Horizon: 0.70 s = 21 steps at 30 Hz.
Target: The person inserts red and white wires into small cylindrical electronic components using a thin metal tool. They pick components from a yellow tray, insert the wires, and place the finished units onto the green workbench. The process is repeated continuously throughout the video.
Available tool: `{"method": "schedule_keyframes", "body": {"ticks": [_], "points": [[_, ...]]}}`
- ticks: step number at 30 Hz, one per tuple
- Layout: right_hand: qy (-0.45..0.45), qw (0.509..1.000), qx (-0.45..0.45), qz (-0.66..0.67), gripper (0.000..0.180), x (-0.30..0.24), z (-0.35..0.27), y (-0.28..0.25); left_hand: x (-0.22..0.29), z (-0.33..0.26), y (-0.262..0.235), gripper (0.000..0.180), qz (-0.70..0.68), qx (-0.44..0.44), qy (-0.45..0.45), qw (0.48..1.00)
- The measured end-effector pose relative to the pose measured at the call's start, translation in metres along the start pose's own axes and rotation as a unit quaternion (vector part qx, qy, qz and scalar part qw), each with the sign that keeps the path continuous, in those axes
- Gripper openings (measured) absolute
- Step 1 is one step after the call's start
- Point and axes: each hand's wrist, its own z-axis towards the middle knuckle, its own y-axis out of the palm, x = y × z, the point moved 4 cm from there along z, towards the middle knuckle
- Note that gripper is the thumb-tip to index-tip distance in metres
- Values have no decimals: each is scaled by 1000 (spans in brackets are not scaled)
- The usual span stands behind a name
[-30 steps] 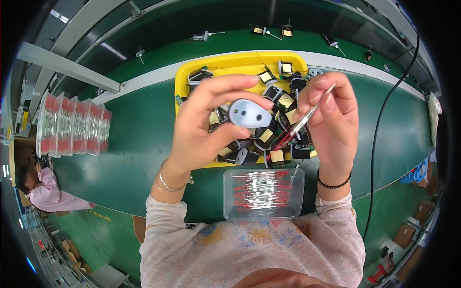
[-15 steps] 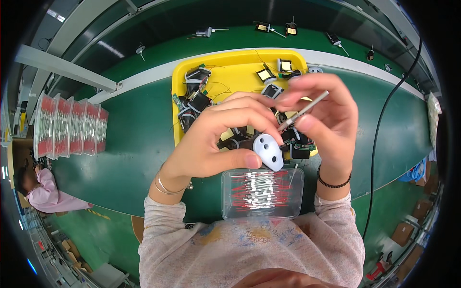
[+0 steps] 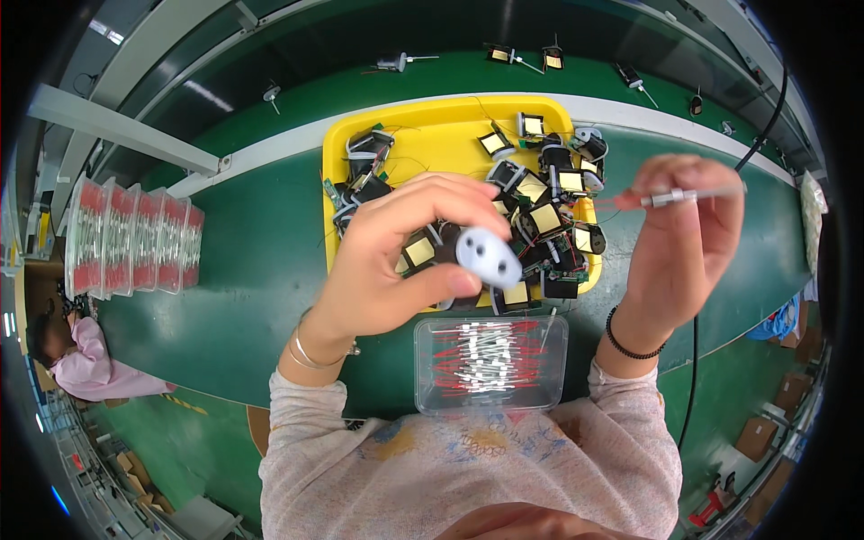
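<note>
My left hand [image 3: 382, 261] grips a small part with a pale grey oval end cap [image 3: 489, 256], over the near half of a yellow tray [image 3: 432, 110]. Dark holes show in the cap; its body is mostly hidden by the fingers. Off to the right of the tray, my right hand [image 3: 684, 243] pinches a thin white cable [image 3: 670, 198] with reddish wire ends pointing left toward the tray. Close to me, below the left hand, sits a clear plastic box [image 3: 421, 364] full of red and white wire leads [image 3: 490, 357].
Several black modules [image 3: 545, 219] with yellow pads and loose wires crowd the tray. Stacked clear boxes [image 3: 135, 236] of leads stand at left. More parts [image 3: 636, 83] lie on the far green strip. A black cable [image 3: 695, 360] hangs at right. A person in pink [image 3: 94, 364] sits far left.
My right hand has moved right, away from the left hand, taking the cable with it. The grey-capped part has shifted slightly left and up and turned in my left hand.
</note>
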Motion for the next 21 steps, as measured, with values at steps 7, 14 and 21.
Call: {"method": "schedule_keyframes", "body": {"ticks": [7,14,21], "points": [[-50,992,-78,-90,17,-21,-17,20,5,-4,7,36,151,73,118,979],[-100,982,-103,-120,18,-26,-17,24,9,-4,10,36,214,62,143,964],[-149,953,-169,-204,23,-40,-15,31,12,-4,11,34,259,72,144,952]]}}
